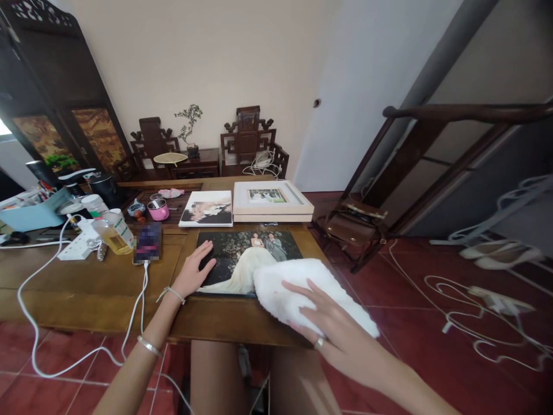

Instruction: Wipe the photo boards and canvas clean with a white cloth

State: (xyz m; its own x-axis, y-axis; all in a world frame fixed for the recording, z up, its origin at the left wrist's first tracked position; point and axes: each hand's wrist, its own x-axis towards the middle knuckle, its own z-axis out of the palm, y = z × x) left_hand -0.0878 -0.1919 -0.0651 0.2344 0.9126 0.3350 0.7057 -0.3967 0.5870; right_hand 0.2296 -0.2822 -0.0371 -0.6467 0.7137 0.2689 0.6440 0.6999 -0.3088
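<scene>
You are resting your left hand (195, 271) on the left edge of the photo (242, 256), fingers extended and gripping nothing. The photo is lying flat on the table (242, 320), partly between your hands. Your right hand (332, 318) is spreading its fingers over a white cloth (274, 279), which is covering the photo's near right corner and sticking out past it; you are hiding the thumb, so I cannot tell whether it is pinching fabric.

If the cloth is bunching, your ring (318, 344) could scratch the photo's surface. If your left hand is bracing too lightly, the photo could slide into the picture frame (276, 218) standing just behind it. Left of the photo, a white cord (141, 294) is running near your forearm; snagging it could drag the phone (147, 245) and tip the bottle (114, 235) beside it.
</scene>
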